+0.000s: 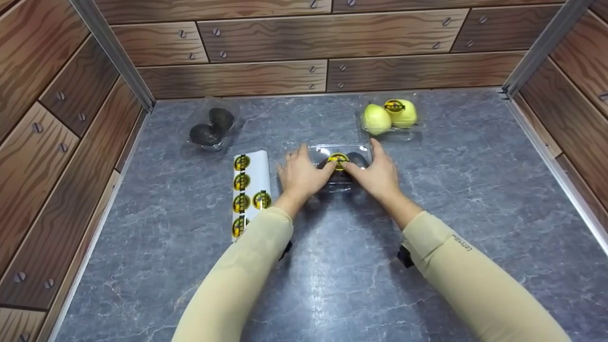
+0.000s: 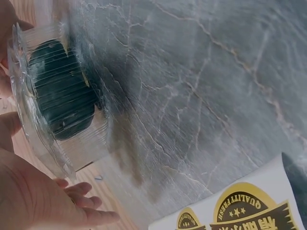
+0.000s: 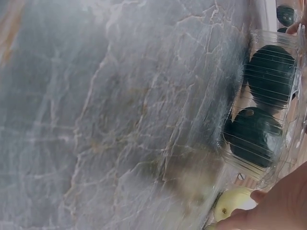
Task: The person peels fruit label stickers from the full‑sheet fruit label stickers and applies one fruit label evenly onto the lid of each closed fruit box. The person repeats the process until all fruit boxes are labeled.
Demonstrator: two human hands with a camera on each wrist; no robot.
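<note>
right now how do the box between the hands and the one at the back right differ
The box between the hands contains dark fruit; the back-right box contains yellow-green fruit. The left hand and right hand touch the first; neither holds the back-right box. Both boxes are clear plastic with a round yellow-and-black sticker.

Room rightward — stickers (image 1: 241,203) left, yellow fruit (image 1: 376,119) beyond
</note>
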